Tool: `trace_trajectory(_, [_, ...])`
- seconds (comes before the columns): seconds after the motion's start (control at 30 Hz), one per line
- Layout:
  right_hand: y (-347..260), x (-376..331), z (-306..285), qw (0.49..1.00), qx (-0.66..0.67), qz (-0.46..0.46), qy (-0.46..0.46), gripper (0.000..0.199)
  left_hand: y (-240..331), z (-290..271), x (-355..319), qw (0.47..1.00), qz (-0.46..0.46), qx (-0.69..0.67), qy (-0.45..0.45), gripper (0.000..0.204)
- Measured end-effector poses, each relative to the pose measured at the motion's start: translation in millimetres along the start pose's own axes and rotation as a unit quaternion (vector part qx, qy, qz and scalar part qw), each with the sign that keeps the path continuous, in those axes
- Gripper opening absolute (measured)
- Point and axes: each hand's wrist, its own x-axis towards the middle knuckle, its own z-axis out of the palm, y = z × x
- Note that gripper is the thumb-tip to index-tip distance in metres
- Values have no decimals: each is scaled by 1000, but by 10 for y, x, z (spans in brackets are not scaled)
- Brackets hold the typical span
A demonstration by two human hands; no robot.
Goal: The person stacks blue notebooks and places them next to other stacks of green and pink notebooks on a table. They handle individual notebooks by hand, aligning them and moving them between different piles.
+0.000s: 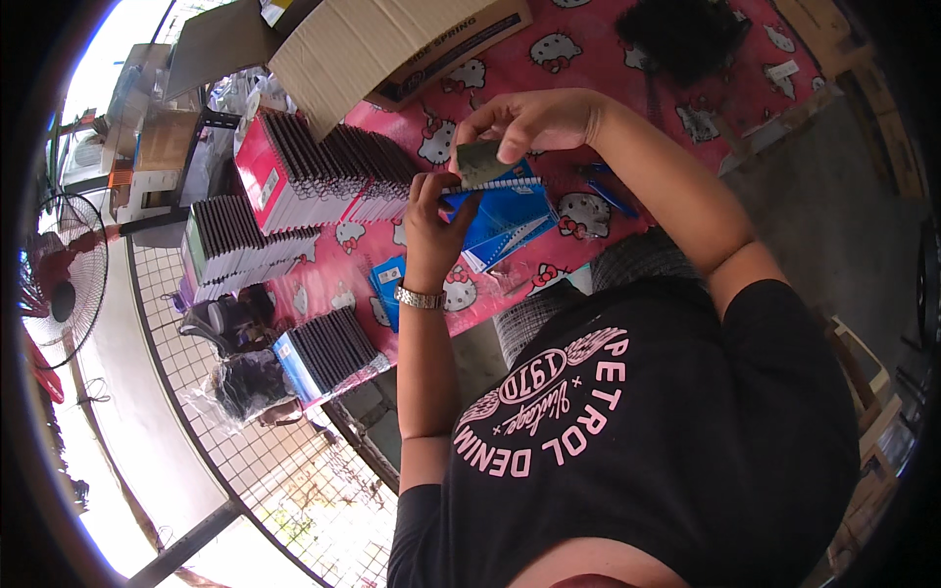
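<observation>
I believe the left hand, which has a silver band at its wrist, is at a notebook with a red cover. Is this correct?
Not quite: the notebook at the left hand has a blue cover, as the head view shows. The silver band is indeed at that wrist.

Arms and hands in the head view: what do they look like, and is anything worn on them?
The left hand and right hand wear no gloves. A silver-coloured metal band circles the left wrist. Both upper arms go into short black sleeves, part of a black T-shirt. No cables or markings show on either arm.
</observation>
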Motion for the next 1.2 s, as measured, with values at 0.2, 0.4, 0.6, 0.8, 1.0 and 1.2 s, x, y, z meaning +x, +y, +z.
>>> trace_trajectory(0.2, [1,27,31,1000,-29,3,-4,43,-6,10,12,1000,5,-18,13,25])
trace_trajectory(0.4, [84,-91,-278,773,-538,188,277,53,-86,-9,-44,999,-20,-17,35,21])
trace_trajectory(0.6, [788,-871,-255,591,-645,-75,479,70,-86,51,-360,966,-139,-157,153,14])
trace_trajectory(0.8, [1361,-1282,682,489,-778,83,385,66,-115,277,-507,952,-147,-145,226,18])
trace_trajectory(1.0, [1090,-1155,701,673,-568,-64,469,61,-346,164,-587,970,-148,-95,168,19])
trace_trajectory(1.2, [765,-587,1104,732,-577,-150,329,58,-94,265,-469,961,-87,-124,231,13])
